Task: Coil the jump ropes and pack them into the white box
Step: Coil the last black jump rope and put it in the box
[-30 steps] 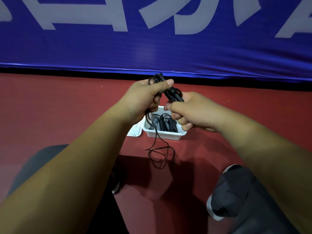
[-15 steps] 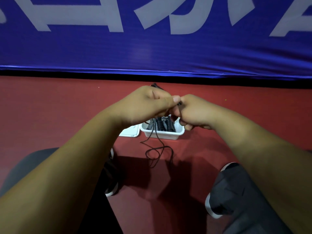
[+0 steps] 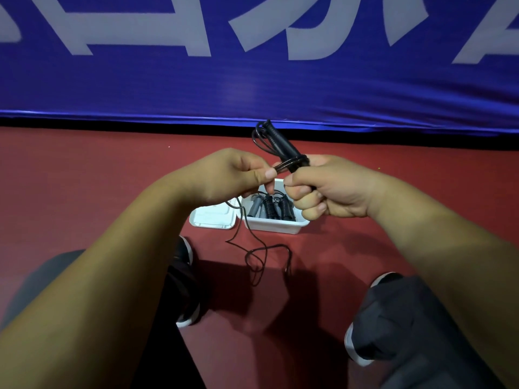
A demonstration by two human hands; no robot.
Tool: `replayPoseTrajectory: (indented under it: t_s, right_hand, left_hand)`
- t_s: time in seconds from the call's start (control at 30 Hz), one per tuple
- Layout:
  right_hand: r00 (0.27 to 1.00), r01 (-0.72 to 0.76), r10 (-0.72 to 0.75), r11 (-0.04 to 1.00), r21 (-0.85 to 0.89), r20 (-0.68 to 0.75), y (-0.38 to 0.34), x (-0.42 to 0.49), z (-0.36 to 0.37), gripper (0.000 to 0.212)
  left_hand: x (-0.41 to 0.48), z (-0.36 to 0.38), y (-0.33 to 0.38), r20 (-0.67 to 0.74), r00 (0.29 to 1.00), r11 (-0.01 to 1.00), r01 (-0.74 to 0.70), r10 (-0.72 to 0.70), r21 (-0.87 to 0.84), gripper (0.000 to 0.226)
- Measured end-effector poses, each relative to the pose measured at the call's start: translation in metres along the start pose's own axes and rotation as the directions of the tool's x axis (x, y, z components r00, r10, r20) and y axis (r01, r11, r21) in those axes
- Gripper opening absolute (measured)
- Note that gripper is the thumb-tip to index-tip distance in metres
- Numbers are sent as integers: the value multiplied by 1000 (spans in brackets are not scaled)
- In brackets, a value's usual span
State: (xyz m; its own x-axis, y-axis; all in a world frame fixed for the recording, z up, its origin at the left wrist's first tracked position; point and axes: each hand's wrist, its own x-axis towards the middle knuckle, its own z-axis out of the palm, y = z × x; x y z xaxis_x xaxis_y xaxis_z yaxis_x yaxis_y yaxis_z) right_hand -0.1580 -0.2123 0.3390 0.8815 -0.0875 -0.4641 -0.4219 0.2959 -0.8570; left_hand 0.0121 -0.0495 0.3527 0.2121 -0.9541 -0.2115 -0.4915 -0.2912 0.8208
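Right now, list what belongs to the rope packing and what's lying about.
Job: thin black jump rope with black handles, gripped by right hand, pinched by left hand; white plastic box; coiled ropes inside it.
Lying about: flat white lid beside the box; blue banner with white lettering.

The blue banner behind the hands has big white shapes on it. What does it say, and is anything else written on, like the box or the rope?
On the blue banner: big white strokes, cut off at the top edge of the picture; no whole letter or word can be read.
On the white box and the lid beside it: no label shows.
On the jump rope: no print shows.
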Motion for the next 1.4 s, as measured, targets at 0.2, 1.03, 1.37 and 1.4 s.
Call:
replayPoseTrajectory:
  t_s: [0.2,1.03,1.37,1.4]
  right_hand:
    - [999,18,-20,999,38,46,4,-1,4,63]
    - [994,28,-46,983,-183,-95,8,0,3,36]
    - [984,-105,125,982,-156,126,-9,-10,-9,31]
    - [982,-106,130,980,-167,140,-10,-10,-9,28]
  left_hand:
    - [-2,0,1,24,997,997,69,-70,18,36]
    - [18,4,8,-316,943,980,-149,101,-131,11]
    - [14,8,17,-245,952,952,-232,181,-200,10]
    - [13,7,18,-246,952,952,-236,184,-198,10]
